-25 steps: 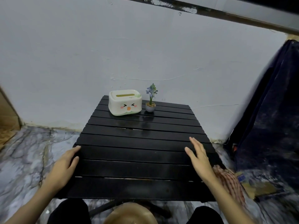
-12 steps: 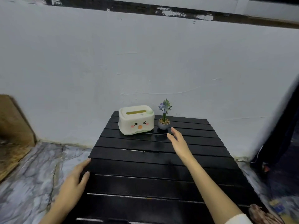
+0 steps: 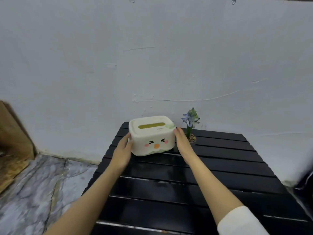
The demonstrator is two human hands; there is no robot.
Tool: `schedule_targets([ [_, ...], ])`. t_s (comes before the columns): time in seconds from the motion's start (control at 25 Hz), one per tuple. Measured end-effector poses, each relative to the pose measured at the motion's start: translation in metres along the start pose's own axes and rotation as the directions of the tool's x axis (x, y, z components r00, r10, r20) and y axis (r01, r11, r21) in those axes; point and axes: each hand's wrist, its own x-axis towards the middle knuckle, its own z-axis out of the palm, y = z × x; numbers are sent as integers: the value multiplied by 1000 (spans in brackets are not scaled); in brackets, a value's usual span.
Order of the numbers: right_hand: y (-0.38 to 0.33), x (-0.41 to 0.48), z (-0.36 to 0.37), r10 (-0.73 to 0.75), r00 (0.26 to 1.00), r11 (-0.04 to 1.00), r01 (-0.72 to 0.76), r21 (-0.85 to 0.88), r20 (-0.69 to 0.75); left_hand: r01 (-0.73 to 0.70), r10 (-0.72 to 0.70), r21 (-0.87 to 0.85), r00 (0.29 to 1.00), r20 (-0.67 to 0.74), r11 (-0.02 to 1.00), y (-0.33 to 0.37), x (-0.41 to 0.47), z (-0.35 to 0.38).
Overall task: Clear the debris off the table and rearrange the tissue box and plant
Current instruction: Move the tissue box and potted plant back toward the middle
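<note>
- The box [image 3: 151, 135] sits at the far left corner of the table [image 3: 220, 167], close to the wall [image 3: 152, 56], its long axis running left to right, cartoon face toward the person.
- The left hand [image 3: 122, 150] lies flat against the box's left end, fingers [image 3: 127, 138] extended along the side; the right hand [image 3: 182, 140] presses the right end the same way. So the box is clamped between two open palms, not wrapped by curled fingers.
- Its near bottom edge seems slightly tilted up, but whether it is off the slats I cannot tell.
- The key relation: the hands face each other across the long axis, equally near, so the box can probably lift straight up or slide either way.
- The plant [image 3: 191, 123] stands just beside the right hand, behind its knuckles; a rightward move risks knocking it.
- No debris shows on the visible slats.
</note>
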Motion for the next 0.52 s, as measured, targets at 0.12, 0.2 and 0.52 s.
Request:
schedule_targets([
  [0.12,2,14,8,15,1000,997,-15,77,-4,7,-4,-124,1000,19,992,1,11,10],
  [0.2,3,18,11,35,999,995,-35,95,2,22,-20,-138,1000,16,990,3,15,13],
  [0.52,-7,-81,-18,34,999,977,-35,210,8,39,-30,-160,998,63,986,33,-34,14],
])
